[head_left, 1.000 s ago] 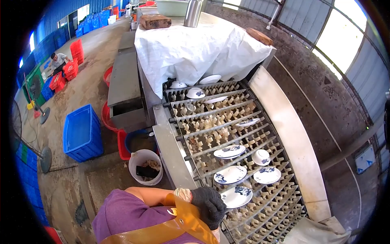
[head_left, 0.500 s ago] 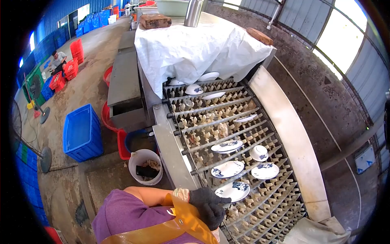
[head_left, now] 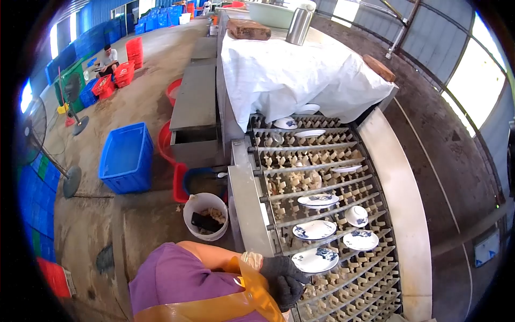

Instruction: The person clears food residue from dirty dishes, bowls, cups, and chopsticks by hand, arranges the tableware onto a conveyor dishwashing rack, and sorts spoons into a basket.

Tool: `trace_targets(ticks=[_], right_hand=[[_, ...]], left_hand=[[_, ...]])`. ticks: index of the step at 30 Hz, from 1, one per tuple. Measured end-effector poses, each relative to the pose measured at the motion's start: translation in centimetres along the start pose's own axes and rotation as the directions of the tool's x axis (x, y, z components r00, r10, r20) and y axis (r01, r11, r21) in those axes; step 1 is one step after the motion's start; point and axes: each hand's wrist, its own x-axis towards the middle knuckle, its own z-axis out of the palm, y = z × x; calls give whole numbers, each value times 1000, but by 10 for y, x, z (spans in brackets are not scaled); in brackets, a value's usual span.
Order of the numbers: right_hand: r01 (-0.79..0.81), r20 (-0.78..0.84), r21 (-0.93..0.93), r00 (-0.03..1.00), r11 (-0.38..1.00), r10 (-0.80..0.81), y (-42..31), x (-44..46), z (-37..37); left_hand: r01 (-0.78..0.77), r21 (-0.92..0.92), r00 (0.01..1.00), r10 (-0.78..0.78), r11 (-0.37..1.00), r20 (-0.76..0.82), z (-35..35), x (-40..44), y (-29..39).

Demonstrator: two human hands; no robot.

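Note:
My left hand point(head_left: 279, 266), in a dark glove, is beside the near edge of an oval white plate point(head_left: 315, 260) with a blue pattern; its fingers are partly hidden. Just below it, my right hand point(head_left: 289, 292), also dark-gloved, has curled fingers, and anything inside them is out of sight. The two hands overlap. Farther up the pegged conveyor point(head_left: 343, 273) lie another patterned plate point(head_left: 315, 229), a plate to the right point(head_left: 361, 240), a small bowl point(head_left: 356, 216) and a plate seen at a slant point(head_left: 318, 200).
A white sheet point(head_left: 300, 75) drapes over the conveyor's far end, with a brick point(head_left: 249, 29) and a steel flask point(head_left: 300, 26) on top. To the left stand a white bucket point(head_left: 206, 217) of scraps, a blue crate point(head_left: 126, 158) and a fan point(head_left: 72, 181). A person point(head_left: 109, 59) sits farther back.
The view has swung, so the scene sits farther right. My left hand's finger, which lay over the nearest plate's edge, has drawn back towards my right hand.

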Motion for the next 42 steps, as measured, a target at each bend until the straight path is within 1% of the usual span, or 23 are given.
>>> trace_targets(ticks=[1,5,7,8,10,14,16,18,19,20,22,23,24,26,27,29,30,32,36,38,40,42], right_hand=[[26,-34,-25,999,999,-27,-1,0,0],[16,-4,13,1000,1000,-16,-3,-1,-7],[-90,-27,111,995,990,93,-1,-10,-5],[-113,-29,125,993,986,117,0,-12,-7],[-111,-31,111,993,988,115,-1,-9,-8],[-94,-20,91,995,991,96,-2,-1,-12],[-93,-19,87,995,992,95,-3,-3,-14],[-100,-14,84,995,991,102,-1,-5,-17],[-99,-11,86,995,991,101,-2,-5,-18],[-102,-12,86,995,991,103,-1,-6,-19],[-104,-11,89,994,991,106,-2,-8,-21],[-106,-10,92,994,990,108,-1,-8,-22],[-107,-9,91,994,990,108,-1,-8,-23],[-111,-7,97,994,989,112,-2,-14,-25],[-112,-6,95,994,989,113,-1,-13,-27],[-112,-5,96,994,989,113,-1,-14,-29],[-114,-5,100,993,988,115,-1,-15,-30],[-113,-4,100,993,989,114,-1,-18,-32],[-117,-2,107,993,987,118,0,-21,-37],[-118,-2,110,993,987,119,0,-24,-40],[-118,-3,116,993,986,119,-1,-27,-41],[-122,-5,113,992,986,123,-1,-29,-44]], left_hand=[[9,-55,1000,-8,998,11,-1,-1,-2],[44,-267,998,-31,963,51,-4,0,-17],[64,-343,997,-45,937,63,-1,1,-22],[74,-377,996,-51,923,70,0,2,-24],[86,-415,995,-60,906,76,2,3,-28],[113,-370,994,-103,922,45,-1,5,-34],[124,-266,992,-128,956,3,-4,7,-38],[143,-124,985,-153,982,-75,-5,9,-45],[136,-566,990,-133,813,48,0,9,-54],[202,-868,979,-111,454,170,6,10,-64],[160,-791,986,-129,591,103,19,8,-61],[159,-792,986,-129,590,102,7,9,-63],[199,-837,980,-95,510,176,-15,12,-67],[243,-871,968,-52,427,245,-13,21,-79],[251,-894,946,101,371,308,-6,26,-93],[267,-910,899,258,318,354,-3,26,-98],[224,-856,927,170,466,336,-14,21,-90],[189,-773,950,87,606,301,-38,14,-79],[72,-842,992,45,535,114,-111,7,-84],[41,-855,997,32,518,67,-125,7,-77],[80,-699,993,1,711,114,-135,6,-66],[114,-501,988,-43,858,150,-142,6,-58]])
